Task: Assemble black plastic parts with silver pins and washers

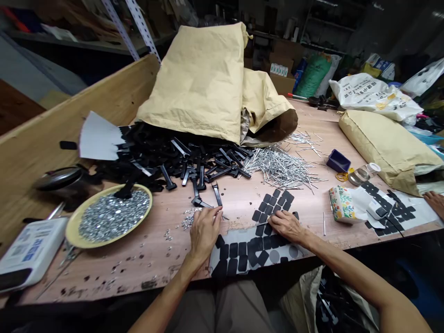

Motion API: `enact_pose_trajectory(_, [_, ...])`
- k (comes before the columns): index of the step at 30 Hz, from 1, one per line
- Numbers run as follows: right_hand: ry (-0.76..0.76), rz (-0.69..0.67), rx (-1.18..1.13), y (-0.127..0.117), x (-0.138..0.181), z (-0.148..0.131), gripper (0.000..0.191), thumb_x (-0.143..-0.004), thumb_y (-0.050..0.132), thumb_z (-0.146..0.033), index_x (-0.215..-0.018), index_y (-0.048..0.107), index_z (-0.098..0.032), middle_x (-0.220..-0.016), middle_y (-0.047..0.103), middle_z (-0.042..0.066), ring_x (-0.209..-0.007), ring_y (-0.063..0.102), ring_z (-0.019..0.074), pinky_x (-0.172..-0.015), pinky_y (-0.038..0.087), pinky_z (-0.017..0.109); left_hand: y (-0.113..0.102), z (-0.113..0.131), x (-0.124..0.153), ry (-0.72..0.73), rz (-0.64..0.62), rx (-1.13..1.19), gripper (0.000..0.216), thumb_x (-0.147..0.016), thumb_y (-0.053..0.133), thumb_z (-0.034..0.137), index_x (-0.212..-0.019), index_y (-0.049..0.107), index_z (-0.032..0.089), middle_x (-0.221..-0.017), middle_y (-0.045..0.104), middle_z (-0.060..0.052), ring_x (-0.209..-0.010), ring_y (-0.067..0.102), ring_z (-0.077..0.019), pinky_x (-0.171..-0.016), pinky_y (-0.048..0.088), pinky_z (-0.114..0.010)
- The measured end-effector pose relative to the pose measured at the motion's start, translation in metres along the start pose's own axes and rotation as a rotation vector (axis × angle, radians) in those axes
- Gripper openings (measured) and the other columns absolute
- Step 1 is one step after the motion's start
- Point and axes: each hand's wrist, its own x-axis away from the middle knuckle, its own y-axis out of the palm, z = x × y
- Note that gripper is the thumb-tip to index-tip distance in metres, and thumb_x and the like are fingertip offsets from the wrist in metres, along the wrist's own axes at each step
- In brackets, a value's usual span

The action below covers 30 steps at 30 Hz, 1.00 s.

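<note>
My left hand rests on the wooden table, fingers curled and pinched at a thin metal pin beside a small heap of silver bits. A black plastic clip lies just beyond its fingertips. My right hand lies palm down with fingers pressed on the black adhesive pads of a white backing sheet at the table's front edge. More black pads lie loose just beyond it.
A heap of black clips spills from a tan paper sack. Metal pins lie in a pile. A yellow dish of silver pieces sits left. Another person's fingers show at the right edge beside a second pad sheet.
</note>
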Motion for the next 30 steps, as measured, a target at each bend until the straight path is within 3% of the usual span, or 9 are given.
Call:
enact_pose_trajectory(4, [0.232, 0.029, 0.088, 0.001, -0.004, 0.001, 0.031, -0.092, 0.036, -0.01, -0.076, 0.062, -0.017, -0.07, 0.054, 0.005, -0.068, 0.042, 0.0175, -0.052, 0.029, 0.028, 0.005, 0.007, -0.022, -0.079, 0.015, -0.382, 0.035, -0.085, 0.047, 0.036, -0.095, 0.069, 0.01, -0.092, 0.061, -0.018, -0.094, 0.052, -0.0333, -0.076, 0.043, -0.042])
enact_pose_trajectory(6, [0.18, 0.017, 0.11, 0.0, -0.002, 0.0, 0.031, -0.093, 0.036, -0.011, -0.074, 0.061, -0.017, -0.069, 0.054, 0.005, -0.068, 0.042, 0.0171, -0.054, 0.029, 0.028, 0.01, 0.013, -0.03, -0.147, -0.02, -0.462, 0.041, -0.084, 0.051, 0.041, -0.097, 0.066, 0.006, -0.096, 0.059, -0.021, -0.096, 0.051, -0.0355, -0.074, 0.043, -0.042])
enact_pose_trajectory(9, [0.041, 0.0, 0.112, -0.002, 0.004, -0.007, 0.027, -0.093, 0.042, -0.017, -0.074, 0.06, -0.018, -0.068, 0.053, 0.004, -0.069, 0.042, 0.0168, -0.059, 0.032, 0.028, 0.017, 0.02, -0.039, -0.225, -0.065, -0.479, 0.045, -0.082, 0.054, 0.042, -0.1, 0.063, 0.002, -0.102, 0.057, -0.023, -0.1, 0.05, -0.0371, -0.075, 0.044, -0.043])
enact_pose_trajectory(15, [0.115, 0.014, 0.14, -0.001, 0.008, -0.01, 0.023, -0.09, 0.046, -0.016, -0.071, 0.059, -0.018, -0.067, 0.051, 0.004, -0.071, 0.042, 0.0177, -0.061, 0.032, 0.029, 0.015, 0.018, -0.044, -0.322, -0.064, -0.335, 0.033, -0.083, 0.051, 0.033, -0.099, 0.065, 0.008, -0.103, 0.055, -0.019, -0.102, 0.053, -0.0347, -0.077, 0.045, -0.042])
enact_pose_trajectory(19, [0.131, -0.043, 0.121, -0.002, 0.005, -0.001, 0.021, -0.091, 0.046, -0.017, -0.075, 0.061, -0.019, -0.069, 0.054, 0.004, -0.072, 0.043, 0.0174, -0.061, 0.032, 0.028, 0.013, 0.013, -0.042, -0.386, 0.017, -0.03, 0.024, -0.074, 0.058, 0.032, -0.089, 0.066, 0.014, -0.092, 0.056, -0.011, -0.081, 0.06, -0.0266, -0.07, 0.048, -0.037])
enact_pose_trajectory(21, [0.23, -0.051, 0.114, -0.005, 0.002, 0.008, 0.021, -0.091, 0.047, -0.018, -0.076, 0.061, -0.019, -0.071, 0.056, 0.004, -0.074, 0.044, 0.0173, -0.058, 0.032, 0.027, 0.01, 0.014, -0.039, -0.419, 0.046, 0.284, 0.024, -0.071, 0.06, 0.034, -0.087, 0.063, 0.017, -0.089, 0.057, -0.006, -0.067, 0.061, -0.0199, -0.061, 0.049, -0.032])
enact_pose_trajectory(24, [0.402, -0.051, 0.122, -0.007, 0.0, 0.016, 0.025, -0.091, 0.045, -0.016, -0.072, 0.062, -0.017, -0.072, 0.057, 0.006, -0.073, 0.045, 0.0174, -0.053, 0.03, 0.027, 0.001, 0.021, -0.03, -0.485, -0.013, 0.82, 0.031, -0.07, 0.062, 0.044, -0.088, 0.056, 0.02, -0.084, 0.061, -0.001, -0.059, 0.063, -0.0152, -0.055, 0.049, -0.027])
enact_pose_trajectory(27, [0.192, -0.091, 0.072, -0.007, 0.005, 0.005, 0.027, -0.092, 0.042, -0.014, -0.075, 0.062, -0.016, -0.07, 0.056, 0.005, -0.07, 0.044, 0.0166, -0.053, 0.03, 0.027, -0.012, 0.03, -0.022, -0.56, -0.101, 1.137, 0.034, -0.072, 0.062, 0.049, -0.078, 0.056, 0.017, -0.074, 0.065, -0.002, -0.065, 0.067, -0.0171, -0.063, 0.053, -0.029])
enact_pose_trajectory(30, [-0.018, -0.111, 0.037, -0.009, 0.015, -0.014, 0.022, -0.093, 0.043, -0.018, -0.08, 0.061, -0.018, -0.071, 0.056, 0.004, -0.073, 0.045, 0.0167, -0.058, 0.032, 0.028, -0.021, 0.036, -0.016, -0.646, -0.178, 1.251, 0.03, -0.076, 0.062, 0.042, -0.069, 0.059, 0.013, -0.068, 0.066, -0.005, -0.065, 0.067, -0.0174, -0.068, 0.055, -0.03])
